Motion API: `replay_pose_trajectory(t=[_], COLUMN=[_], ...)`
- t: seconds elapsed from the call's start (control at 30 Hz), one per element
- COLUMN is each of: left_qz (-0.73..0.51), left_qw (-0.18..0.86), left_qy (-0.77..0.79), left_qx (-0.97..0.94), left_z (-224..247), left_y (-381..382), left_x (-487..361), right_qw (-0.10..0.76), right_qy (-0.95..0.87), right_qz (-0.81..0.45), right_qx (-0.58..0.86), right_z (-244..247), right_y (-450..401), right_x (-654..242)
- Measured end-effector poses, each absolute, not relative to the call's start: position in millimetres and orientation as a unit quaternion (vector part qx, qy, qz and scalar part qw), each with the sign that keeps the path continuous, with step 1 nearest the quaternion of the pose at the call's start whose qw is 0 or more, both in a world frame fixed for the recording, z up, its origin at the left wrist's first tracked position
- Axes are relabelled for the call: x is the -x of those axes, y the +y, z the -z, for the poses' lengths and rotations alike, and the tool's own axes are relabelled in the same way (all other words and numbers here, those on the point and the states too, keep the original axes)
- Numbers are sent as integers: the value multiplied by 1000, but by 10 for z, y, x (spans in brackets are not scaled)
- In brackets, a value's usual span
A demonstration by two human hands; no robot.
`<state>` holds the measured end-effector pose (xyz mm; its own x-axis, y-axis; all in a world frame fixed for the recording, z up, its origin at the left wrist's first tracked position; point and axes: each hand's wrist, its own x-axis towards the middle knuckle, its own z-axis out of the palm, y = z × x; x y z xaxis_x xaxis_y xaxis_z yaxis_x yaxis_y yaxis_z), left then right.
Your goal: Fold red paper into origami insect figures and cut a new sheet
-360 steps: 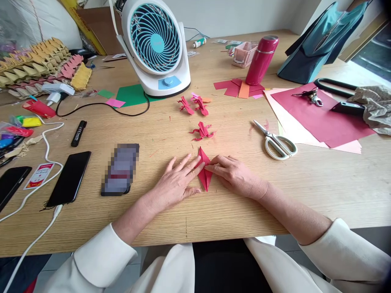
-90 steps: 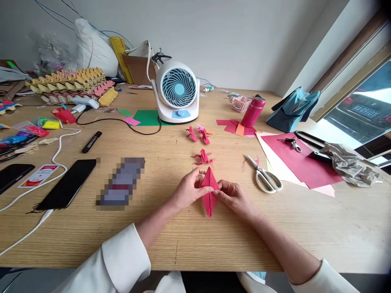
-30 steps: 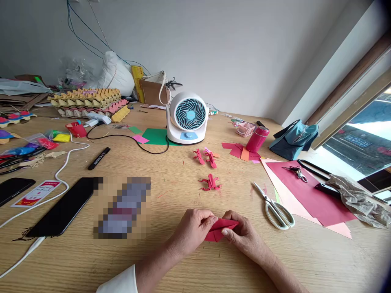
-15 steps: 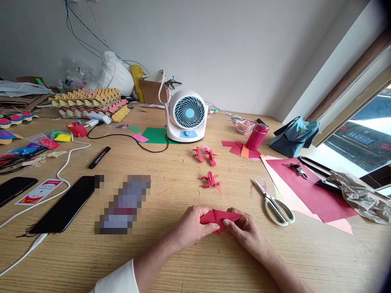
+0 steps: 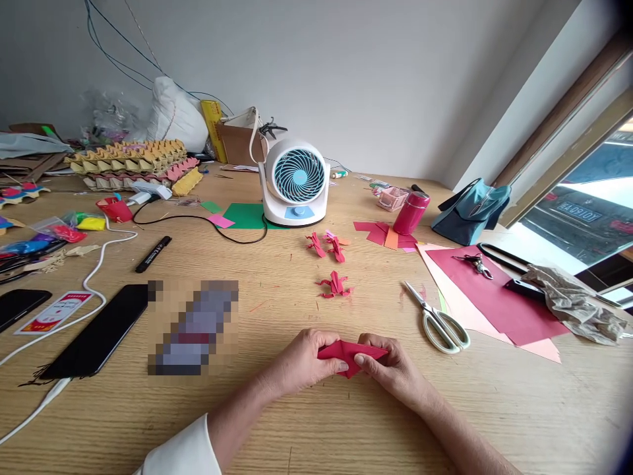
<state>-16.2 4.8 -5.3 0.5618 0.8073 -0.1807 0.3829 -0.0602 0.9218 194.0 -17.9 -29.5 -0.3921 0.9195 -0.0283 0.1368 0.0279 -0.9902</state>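
Note:
A piece of folded red paper (image 5: 350, 353), pointed at its ends, is held just over the wooden table between both hands. My left hand (image 5: 309, 359) pinches its left end, thumb on top and fingers behind. On the right end, my right hand (image 5: 390, 364) has its thumb pressed near the middle, with the other fingers curled behind the paper. Beyond the hands lies a folded red paper frog (image 5: 335, 285). Farther back are two more red paper frogs, one on the left (image 5: 315, 245) and one on the right (image 5: 335, 249).
White-handled scissors (image 5: 440, 323) lie right of the hands, near large red sheets (image 5: 494, 290). A white fan (image 5: 297, 181) stands at the back, a red bottle (image 5: 411, 212) to its right. Left are a black tablet (image 5: 101, 333), a marker (image 5: 153, 254) and a white cable (image 5: 93, 264).
The whole view has shifted slightly, so things appear a little farther left and higher. Both hands keep their hold on the folded red paper, with hardly any change in pose.

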Motion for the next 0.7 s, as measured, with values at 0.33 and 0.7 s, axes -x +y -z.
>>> replay_pose_trajectory(t=[0.33,0.7], left_qz=[-178,-232], left_qw=[541,584], left_qy=[427,442], left_qx=[-702,-640], left_z=[52,158], left_y=[77,171], left_x=[177,210], right_qw=[386,452], right_qy=[-604,-566], right_qz=[-554,-502], right_qx=[422,473], right_z=[272,338], right_y=[-174,-122], right_x=[-1912,-1962])
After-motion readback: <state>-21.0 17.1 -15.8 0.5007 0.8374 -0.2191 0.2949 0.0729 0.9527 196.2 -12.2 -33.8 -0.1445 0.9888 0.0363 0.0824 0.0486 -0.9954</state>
